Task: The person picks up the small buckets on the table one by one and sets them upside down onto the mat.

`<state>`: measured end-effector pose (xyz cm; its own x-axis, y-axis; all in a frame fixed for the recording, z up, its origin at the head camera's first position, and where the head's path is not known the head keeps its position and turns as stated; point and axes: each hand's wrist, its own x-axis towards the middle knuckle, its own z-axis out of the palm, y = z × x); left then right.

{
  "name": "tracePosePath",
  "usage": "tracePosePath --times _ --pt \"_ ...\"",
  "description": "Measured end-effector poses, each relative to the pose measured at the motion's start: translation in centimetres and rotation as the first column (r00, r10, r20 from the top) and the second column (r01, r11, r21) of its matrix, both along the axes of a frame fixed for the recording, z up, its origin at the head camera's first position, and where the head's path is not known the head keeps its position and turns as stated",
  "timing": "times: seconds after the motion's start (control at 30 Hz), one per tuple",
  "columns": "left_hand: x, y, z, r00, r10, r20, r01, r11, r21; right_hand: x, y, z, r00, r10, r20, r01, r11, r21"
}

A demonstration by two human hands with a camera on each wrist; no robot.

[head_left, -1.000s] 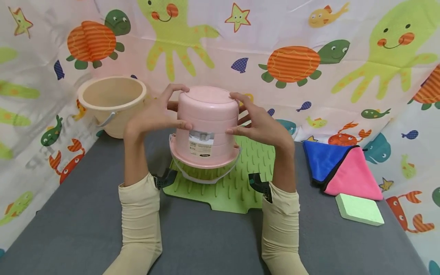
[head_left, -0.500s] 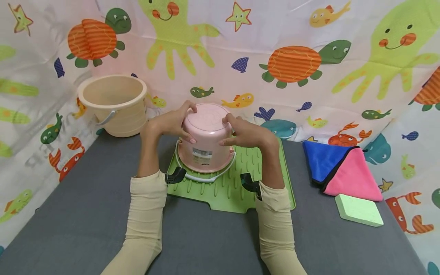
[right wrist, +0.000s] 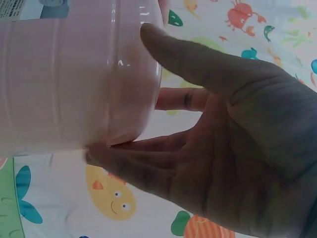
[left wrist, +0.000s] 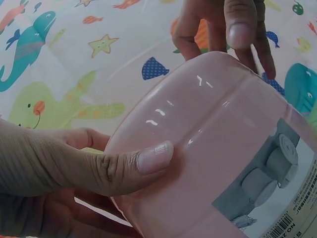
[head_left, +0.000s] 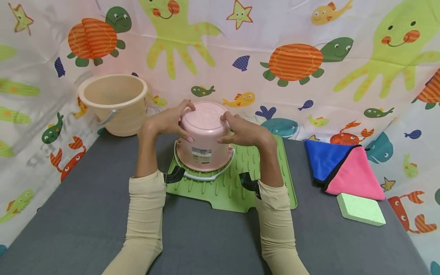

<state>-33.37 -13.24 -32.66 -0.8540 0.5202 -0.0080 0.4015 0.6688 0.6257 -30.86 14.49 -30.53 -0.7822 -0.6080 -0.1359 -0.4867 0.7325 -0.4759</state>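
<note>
A pink bucket (head_left: pixel 206 131) stands upside down on the left part of a green mat (head_left: pixel 252 172), its base facing up. Its pale handle (head_left: pixel 200 178) lies round the front of the rim. My left hand (head_left: pixel 168 120) holds the bucket's left side near the base; the thumb presses the wall above a label (left wrist: pixel 260 183) in the left wrist view. On the opposite side, my right hand (head_left: pixel 245 131) grips the wall between thumb and fingers. The right wrist view shows that thumb (right wrist: pixel 183 54) on the near wall, with fingertips curled round the far side.
A cream bucket (head_left: pixel 128 118) stands upright at the back left. To the right lie a blue and pink folded cloth (head_left: pixel 354 172) and a light green block (head_left: pixel 362 210). A printed curtain (head_left: pixel 220 49) closes off the back and sides of the grey surface (head_left: pixel 209 244).
Both hands have lowered the upturned pink bucket onto the mat, and its handle has come down with it. Over the last half second the hands and bucket barely move.
</note>
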Motion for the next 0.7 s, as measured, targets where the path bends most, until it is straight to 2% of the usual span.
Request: tracePosePath --times 0.13,0.23,0.33,0.4,0.47,0.6,0.7 --pt "0.0 0.0 0.1 1.000 -0.001 0.010 0.001 1.000 -0.008 0.4 -0.2 0.3 0.997 -0.009 -0.080 0.006 0.999 -0.039" --pt "0.3 -0.1 0.3 1.000 -0.002 0.025 0.002 1.000 -0.013 0.5 -0.4 0.5 0.987 0.068 -0.147 -0.071 0.997 -0.020" --pt "0.7 -0.5 0.5 1.000 0.007 0.020 -0.007 1.000 -0.025 0.6 -0.4 0.5 0.978 0.156 -0.139 -0.155 0.988 0.017" --pt "1.1 -0.9 0.8 1.000 0.027 0.007 -0.027 0.999 -0.031 0.6 -0.3 0.5 0.977 0.180 -0.115 -0.177 0.984 0.033" --pt "1.4 -1.4 1.2 0.998 0.055 -0.010 -0.056 0.998 -0.043 0.6 -0.2 0.5 0.979 0.174 -0.110 -0.172 0.985 0.024" --pt "2.1 -2.5 1.8 0.989 0.148 -0.030 -0.149 0.988 -0.033 0.6 -0.1 0.5 0.980 0.170 -0.105 -0.169 0.985 0.021" --pt "2.9 -3.7 2.3 0.965 0.245 -0.093 -0.249 0.968 -0.026 0.6 -0.1 0.5 0.981 0.167 -0.101 -0.165 0.986 0.023"
